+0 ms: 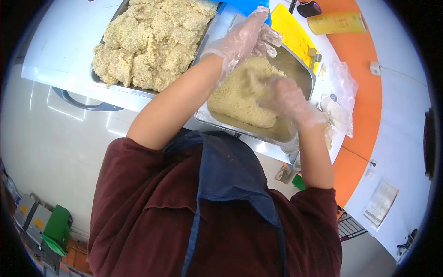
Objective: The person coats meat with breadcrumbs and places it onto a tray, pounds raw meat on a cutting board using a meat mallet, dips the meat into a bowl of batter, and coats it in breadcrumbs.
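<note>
Both hands wear clear plastic gloves. My left hand is over the far side of a metal tray, fingers apart and dusted with crumbs, with nothing visible in it. Pale yellow breading crumbs lie heaped in this tray. Low over the heap's right side is my right hand, its fingers smeared by motion. A blurred crumb-coloured shape shows beside those fingers; whether it is held or is loose crumbs, I cannot tell. To the left, a second tray holds crumb-coated pieces packed closely together.
Behind the crumb tray are a yellow board and a blue plastic bag. A yellow cylinder lies at the back right. Crumpled clear plastic sits right of the tray. A green bin stands at lower left.
</note>
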Available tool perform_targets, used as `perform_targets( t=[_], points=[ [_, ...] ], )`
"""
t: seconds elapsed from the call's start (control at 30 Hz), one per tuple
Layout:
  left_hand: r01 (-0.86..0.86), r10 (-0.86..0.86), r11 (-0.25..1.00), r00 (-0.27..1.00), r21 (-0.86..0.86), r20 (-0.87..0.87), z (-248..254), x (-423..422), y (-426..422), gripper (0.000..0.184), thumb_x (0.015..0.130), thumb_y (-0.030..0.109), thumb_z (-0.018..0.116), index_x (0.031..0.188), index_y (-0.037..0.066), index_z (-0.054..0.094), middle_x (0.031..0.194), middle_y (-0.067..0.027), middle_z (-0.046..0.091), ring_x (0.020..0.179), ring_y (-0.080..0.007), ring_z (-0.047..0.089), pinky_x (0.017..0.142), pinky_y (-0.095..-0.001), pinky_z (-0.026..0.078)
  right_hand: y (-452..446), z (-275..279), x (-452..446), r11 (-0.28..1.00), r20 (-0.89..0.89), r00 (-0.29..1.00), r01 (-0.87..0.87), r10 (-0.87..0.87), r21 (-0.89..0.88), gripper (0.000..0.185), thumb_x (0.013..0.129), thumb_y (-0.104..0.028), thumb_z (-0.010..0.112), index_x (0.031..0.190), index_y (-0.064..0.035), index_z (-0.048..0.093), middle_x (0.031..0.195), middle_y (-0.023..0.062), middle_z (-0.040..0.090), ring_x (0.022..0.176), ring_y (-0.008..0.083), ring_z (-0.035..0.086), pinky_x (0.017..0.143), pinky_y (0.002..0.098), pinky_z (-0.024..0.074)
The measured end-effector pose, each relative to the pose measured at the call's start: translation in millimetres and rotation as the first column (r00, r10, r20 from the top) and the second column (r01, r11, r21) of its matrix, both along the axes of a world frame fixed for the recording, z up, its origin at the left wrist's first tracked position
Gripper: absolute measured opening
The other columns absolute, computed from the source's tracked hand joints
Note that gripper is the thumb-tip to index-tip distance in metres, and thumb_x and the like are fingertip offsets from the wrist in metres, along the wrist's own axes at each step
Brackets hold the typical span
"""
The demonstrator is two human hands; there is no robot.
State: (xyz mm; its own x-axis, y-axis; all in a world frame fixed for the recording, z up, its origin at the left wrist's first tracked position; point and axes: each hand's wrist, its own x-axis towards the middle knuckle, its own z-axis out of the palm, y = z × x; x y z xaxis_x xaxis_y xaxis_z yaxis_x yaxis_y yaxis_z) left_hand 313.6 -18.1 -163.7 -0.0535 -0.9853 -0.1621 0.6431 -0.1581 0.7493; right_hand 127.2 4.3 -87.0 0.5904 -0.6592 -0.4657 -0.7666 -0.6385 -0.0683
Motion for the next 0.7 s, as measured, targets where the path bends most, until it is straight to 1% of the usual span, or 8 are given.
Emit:
perform_targets(
  t=[0.03, 0.1, 0.23, 0.33, 0.4, 0.53, 0.63, 0.7],
  points=[
    [-0.002, 0.002, 1.0, 1.0, -0.003, -0.006, -1, -1, -1, 0.067, 0.104, 0.06, 0.039, 0.124, 0.002, 0.064, 0.106, -0.0153, 0.075, 0.074, -0.0212, 0.07, 0.076, -0.0342, 0.054, 8, 6, 0, 1.0, -0.006, 1.0, -0.002, 0.002, -0.003, 0.053, 0.08, -0.034, 0.079, 0.12, -0.0012, 0.07, 0.112, 0.0247, 0.071, 0.106, 0.0395, 0.069, 0.094, 0.046, 0.0544],
    [0.02, -0.02, 1.0, 0.999, 0.012, -0.034, -3, -3, -1, 0.068, 0.105, 0.062, 0.036, 0.117, 0.002, 0.066, 0.101, -0.015, 0.075, 0.073, -0.0218, 0.069, 0.075, -0.0349, 0.054, 19, 18, -1, 0.968, -0.381, 0.916, 0.196, -0.125, 0.154, 0.057, 0.079, -0.04, 0.081, 0.116, 0.0021, 0.07, 0.113, 0.0275, 0.07, 0.108, 0.041, 0.068, 0.096, 0.0451, 0.0522],
    [0.067, -0.065, 0.997, 0.996, 0.029, -0.067, -5, -3, 1, 0.073, 0.105, 0.065, 0.032, 0.107, 0.002, 0.068, 0.094, -0.0146, 0.074, 0.071, -0.0226, 0.067, 0.072, -0.036, 0.053, 26, 13, -16, 0.892, -0.512, 0.817, 0.409, -0.265, 0.191, 0.064, 0.079, -0.049, 0.08, 0.116, 0.0023, 0.071, 0.115, 0.0292, 0.069, 0.111, 0.0404, 0.067, 0.096, 0.046, 0.0518],
    [0.072, -0.067, 0.996, 0.994, 0.048, -0.089, -4, -4, 2, 0.073, 0.104, 0.067, 0.035, 0.111, 0.002, 0.067, 0.095, -0.013, 0.073, 0.077, -0.0213, 0.066, 0.075, -0.0367, 0.052, 35, -14, -27, 0.852, -0.42, 0.836, 0.473, -0.353, 0.225, 0.072, 0.078, -0.054, 0.08, 0.116, 0.0057, 0.069, 0.114, 0.0306, 0.069, 0.112, 0.041, 0.067, 0.097, 0.0459, 0.0516],
    [0.038, -0.033, 0.997, 0.997, 0.065, -0.076, -4, -5, 2, 0.073, 0.104, 0.067, 0.035, 0.114, 0.002, 0.067, 0.096, -0.0134, 0.073, 0.078, -0.0213, 0.066, 0.075, -0.0361, 0.052, 44, -23, -24, 0.829, -0.318, 0.834, 0.523, -0.45, 0.199, 0.075, 0.077, -0.055, 0.08, 0.117, 0.0074, 0.068, 0.122, 0.0325, 0.066, 0.117, 0.0423, 0.064, 0.1, 0.0445, 0.05],
    [0.069, -0.064, 0.996, 0.994, 0.048, -0.093, -1, -4, 4, 0.071, 0.105, 0.065, 0.035, 0.115, 0.002, 0.067, 0.097, -0.0137, 0.074, 0.079, -0.0213, 0.066, 0.076, -0.0359, 0.052, 40, -37, -34, 0.782, -0.367, 0.804, 0.57, -0.467, 0.253, 0.079, 0.079, -0.053, 0.078, 0.126, 0.009, 0.063, 0.132, 0.0327, 0.062, 0.122, 0.0421, 0.061, 0.103, 0.0423, 0.0484],
    [-0.083, 0.082, 0.997, 0.996, 0.01, 0.041, 9, -2, 5, 0.068, 0.104, 0.061, 0.038, 0.117, 0.001, 0.068, 0.105, -0.0155, 0.075, 0.074, -0.0212, 0.07, 0.077, -0.0335, 0.054, 40, -54, -60, 0.836, -0.232, 0.9, 0.431, -0.37, 0.34, 0.076, 0.083, -0.041, 0.078, 0.135, 0.0099, 0.056, 0.137, 0.0342, 0.057, 0.127, 0.04, 0.059, 0.105, 0.0406, 0.0471],
    [-0.083, 0.083, 0.997, 0.996, -0.004, 0.044, 9, -1, 6, 0.067, 0.104, 0.061, 0.038, 0.118, 0.001, 0.068, 0.105, -0.0155, 0.075, 0.074, -0.0212, 0.07, 0.077, -0.0335, 0.054, 51, -34, -60, 0.761, 0.059, 0.78, 0.586, -0.623, 0.28, 0.067, 0.083, -0.021, 0.076, 0.139, 0.0078, 0.053, 0.132, 0.0301, 0.062, 0.122, 0.0391, 0.062, 0.104, 0.04, 0.0482]
  ],
)
